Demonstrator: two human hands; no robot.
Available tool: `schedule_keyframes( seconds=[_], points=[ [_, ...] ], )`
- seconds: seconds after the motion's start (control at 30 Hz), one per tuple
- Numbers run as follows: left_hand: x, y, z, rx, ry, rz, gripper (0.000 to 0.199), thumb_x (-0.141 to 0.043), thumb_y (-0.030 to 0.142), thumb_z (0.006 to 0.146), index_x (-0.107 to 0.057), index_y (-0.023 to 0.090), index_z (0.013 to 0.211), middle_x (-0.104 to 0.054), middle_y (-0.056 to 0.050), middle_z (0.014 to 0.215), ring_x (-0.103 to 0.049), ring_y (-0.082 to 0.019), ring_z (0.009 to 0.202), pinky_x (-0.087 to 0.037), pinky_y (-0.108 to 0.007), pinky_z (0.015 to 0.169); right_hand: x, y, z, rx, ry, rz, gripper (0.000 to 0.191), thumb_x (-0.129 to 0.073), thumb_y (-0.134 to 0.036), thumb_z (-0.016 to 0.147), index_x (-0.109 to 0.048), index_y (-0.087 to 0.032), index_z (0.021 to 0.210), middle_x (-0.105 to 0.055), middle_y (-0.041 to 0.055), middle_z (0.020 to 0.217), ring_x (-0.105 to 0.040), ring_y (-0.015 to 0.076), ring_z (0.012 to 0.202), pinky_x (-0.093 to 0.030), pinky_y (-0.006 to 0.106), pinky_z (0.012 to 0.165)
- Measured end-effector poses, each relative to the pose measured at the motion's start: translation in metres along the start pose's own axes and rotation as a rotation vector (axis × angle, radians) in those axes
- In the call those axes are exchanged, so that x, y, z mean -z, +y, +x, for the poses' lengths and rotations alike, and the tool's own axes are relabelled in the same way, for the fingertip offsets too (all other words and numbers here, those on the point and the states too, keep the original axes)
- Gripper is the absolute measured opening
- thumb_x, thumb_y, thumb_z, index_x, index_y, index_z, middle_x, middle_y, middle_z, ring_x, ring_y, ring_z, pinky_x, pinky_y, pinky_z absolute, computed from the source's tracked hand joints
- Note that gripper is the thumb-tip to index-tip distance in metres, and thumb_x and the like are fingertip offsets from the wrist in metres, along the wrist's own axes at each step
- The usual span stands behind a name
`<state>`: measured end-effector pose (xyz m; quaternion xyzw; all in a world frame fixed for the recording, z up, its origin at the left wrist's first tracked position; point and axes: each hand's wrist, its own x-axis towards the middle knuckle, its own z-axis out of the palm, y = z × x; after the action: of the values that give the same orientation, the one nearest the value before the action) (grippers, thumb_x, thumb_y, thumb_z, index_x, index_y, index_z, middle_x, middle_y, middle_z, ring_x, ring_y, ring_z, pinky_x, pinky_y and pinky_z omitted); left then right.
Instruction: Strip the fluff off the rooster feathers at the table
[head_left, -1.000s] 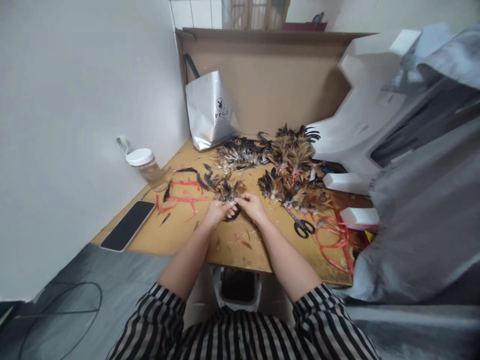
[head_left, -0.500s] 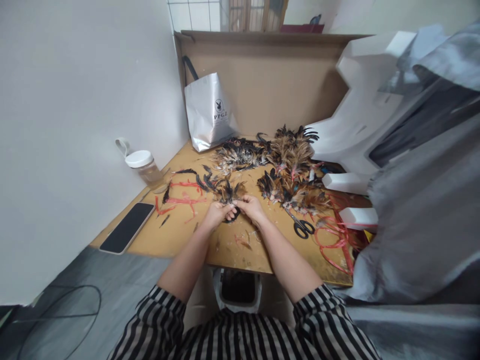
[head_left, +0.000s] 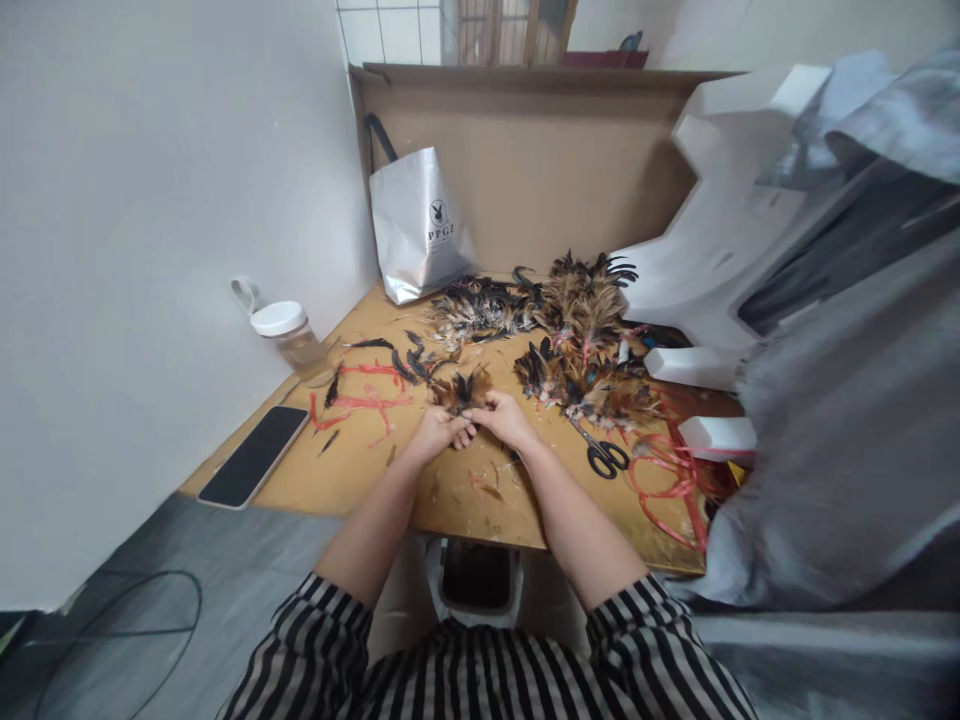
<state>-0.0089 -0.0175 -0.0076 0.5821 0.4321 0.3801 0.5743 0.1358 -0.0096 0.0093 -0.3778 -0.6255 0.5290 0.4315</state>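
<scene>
A small bunch of brown and black feathers (head_left: 461,388) stands up between my hands over the middle of the table. My left hand (head_left: 441,430) is closed on its base from the left, fingers curled. From the right, my right hand (head_left: 504,416) pinches the same base, its fingertips meeting those of the left. Larger feather piles lie behind (head_left: 487,308) and to the right (head_left: 585,385). Black-handled scissors (head_left: 606,456) rest right of my right hand. Red plastic strips (head_left: 367,400) and loose dark feathers are scattered to the left.
A phone (head_left: 255,456) lies at the table's left edge, near a white-lidded jar (head_left: 289,333). A silver bag (head_left: 420,225) stands at the back. Red ribbon (head_left: 675,480) and white foam pieces (head_left: 694,366) are at the right, beside grey cloth (head_left: 847,430).
The bunch has tilted and spread a little between my fingers. A dark thing seen beneath my left fingers before no longer shows. Both hands have barely shifted.
</scene>
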Motion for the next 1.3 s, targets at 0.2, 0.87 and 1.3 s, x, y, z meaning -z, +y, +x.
schedule_keyframes(
  seconds=[0.2, 0.87, 1.3],
  points=[
    [0.0, -0.005, 0.003, -0.049, -0.041, 0.065, 0.026, -0.055, 0.032, 0.07, -0.061, 0.007, 0.064, -0.054, -0.001, 0.043, -0.049, -0.008, 0.036, -0.039, -0.019, 0.039, -0.006, 0.006, 0.001, 0.054, 0.088, -0.145, 0.024, -0.062, -0.036, 0.062, -0.055, -0.014, 0.065, -0.053, -0.0024, 0.047, -0.045, 0.0088, 0.041, -0.035, 0.02, 0.043],
    [0.002, -0.009, 0.003, -0.073, -0.042, -0.024, 0.027, -0.056, 0.033, 0.07, -0.059, 0.007, 0.062, -0.055, -0.002, 0.045, -0.049, -0.008, 0.037, -0.039, -0.019, 0.039, -0.008, -0.002, 0.0, 0.028, 0.058, -0.137, 0.029, -0.058, -0.039, 0.066, -0.05, -0.013, 0.054, -0.052, 0.0, 0.044, -0.042, 0.0077, 0.039, -0.033, 0.02, 0.041],
    [0.001, -0.005, 0.002, -0.069, 0.061, 0.047, 0.019, -0.044, 0.012, 0.072, -0.056, 0.009, 0.057, -0.055, 0.0, 0.043, -0.047, -0.006, 0.034, -0.037, -0.016, 0.037, -0.018, 0.0, 0.002, 0.071, 0.253, -0.306, 0.025, -0.06, -0.038, 0.061, -0.054, -0.014, 0.061, -0.054, 0.0006, 0.05, -0.048, 0.0111, 0.048, -0.036, 0.021, 0.046]
  ],
)
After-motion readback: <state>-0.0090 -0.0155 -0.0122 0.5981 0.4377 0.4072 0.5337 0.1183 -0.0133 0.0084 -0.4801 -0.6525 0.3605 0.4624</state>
